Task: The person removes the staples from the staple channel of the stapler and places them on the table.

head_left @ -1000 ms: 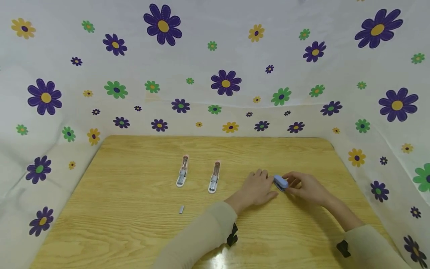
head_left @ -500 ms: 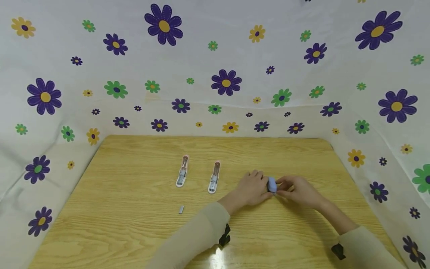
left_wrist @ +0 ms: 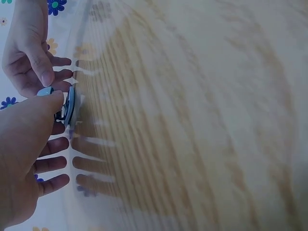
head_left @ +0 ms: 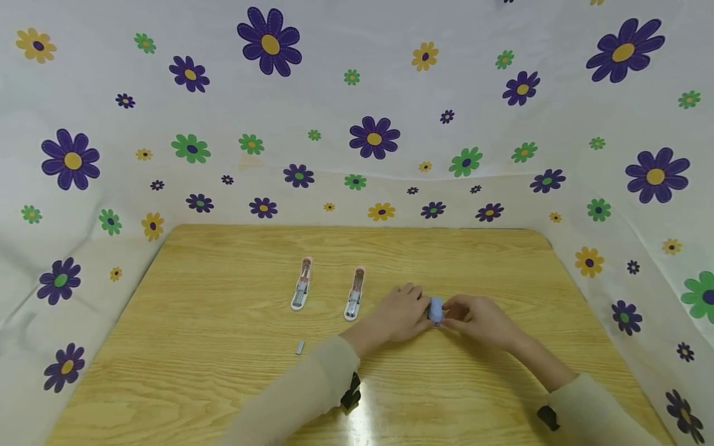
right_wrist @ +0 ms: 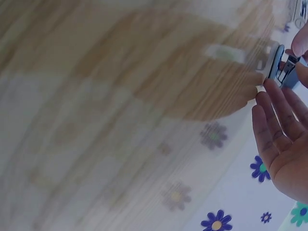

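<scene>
A small blue stapler stands on the wooden table, right of the middle, between both hands. My left hand grips its left side; in the left wrist view, the left thumb lies on the stapler and the other fingers extend toward the tabletop. From the right, my right hand pinches the stapler between thumb and fingers. In the right wrist view, dark metal parts of the stapler show beside the fingertips. Much of its left side is hidden by the left hand.
Two white-and-pink staplers, their metal insides showing, lie to the left of the hands. A short grey strip of staples is in front of them. Flower-printed cloth surrounds the table at the back and sides.
The blue stapler has moved left along the table with both hands and turned from slanted to nearly straight. The two other staplers and the strip have stayed put.
</scene>
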`<state>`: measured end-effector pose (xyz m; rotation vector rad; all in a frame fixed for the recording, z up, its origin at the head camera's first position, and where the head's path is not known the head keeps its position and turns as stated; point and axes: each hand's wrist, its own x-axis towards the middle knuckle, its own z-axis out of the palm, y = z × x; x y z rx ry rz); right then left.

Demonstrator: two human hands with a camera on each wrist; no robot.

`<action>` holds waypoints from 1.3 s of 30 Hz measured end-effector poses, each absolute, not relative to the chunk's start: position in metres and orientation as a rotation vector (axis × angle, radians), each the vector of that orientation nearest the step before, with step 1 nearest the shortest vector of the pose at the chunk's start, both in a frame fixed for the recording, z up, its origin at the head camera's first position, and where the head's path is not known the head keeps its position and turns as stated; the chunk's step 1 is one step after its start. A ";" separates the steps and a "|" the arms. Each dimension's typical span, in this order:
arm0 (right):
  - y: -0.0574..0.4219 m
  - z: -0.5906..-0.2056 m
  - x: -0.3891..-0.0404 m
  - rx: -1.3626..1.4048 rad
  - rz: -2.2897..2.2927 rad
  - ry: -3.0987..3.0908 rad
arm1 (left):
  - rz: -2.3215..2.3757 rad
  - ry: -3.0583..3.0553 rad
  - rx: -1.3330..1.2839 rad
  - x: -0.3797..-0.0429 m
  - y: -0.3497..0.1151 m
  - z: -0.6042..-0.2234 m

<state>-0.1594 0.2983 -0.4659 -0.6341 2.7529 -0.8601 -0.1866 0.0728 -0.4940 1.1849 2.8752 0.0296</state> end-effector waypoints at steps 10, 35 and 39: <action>0.279 -0.464 -0.149 -0.833 -0.654 2.966 | 0.003 2.864 1.150 -0.180 0.045 -0.493; 0.272 -0.473 -0.162 -1.154 -0.119 3.148 | -0.011 2.937 1.166 -0.183 0.046 -0.500; 0.274 -0.477 -0.166 -1.228 -0.127 3.143 | -0.001 2.943 1.155 -0.182 0.046 -0.499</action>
